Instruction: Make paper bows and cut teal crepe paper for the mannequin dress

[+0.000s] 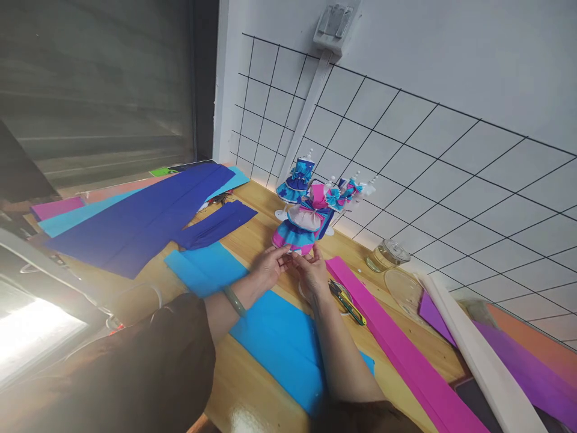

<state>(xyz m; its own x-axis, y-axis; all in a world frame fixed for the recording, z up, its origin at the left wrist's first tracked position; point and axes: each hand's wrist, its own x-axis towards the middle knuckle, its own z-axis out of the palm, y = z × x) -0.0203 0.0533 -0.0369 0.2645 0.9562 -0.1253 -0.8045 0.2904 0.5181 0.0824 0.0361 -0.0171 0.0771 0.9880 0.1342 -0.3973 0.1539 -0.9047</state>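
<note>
A small doll-sized dress (301, 215) in pink, blue and white stands on a miniature dress form near the wall. At the front of its tiered skirt, my left hand (269, 266) has its fingertips closed on the lower hem. My right hand (312, 275) pinches the same hem just to the right, thumb close to the left fingers. Behind stands a blue dress (298, 180) on another small form. Beside it, a form wears turquoise and pink bows (350, 191). Under my forearms lies a bright blue crepe paper sheet (279, 328).
A yellow and black utility knife (349, 302) lies right of my right wrist, near a pink paper strip (396, 343). A glass jar (386, 255) stands by the wall grid. Dark blue paper (148, 210) covers the left side. A pale strip (482, 355) crosses the right.
</note>
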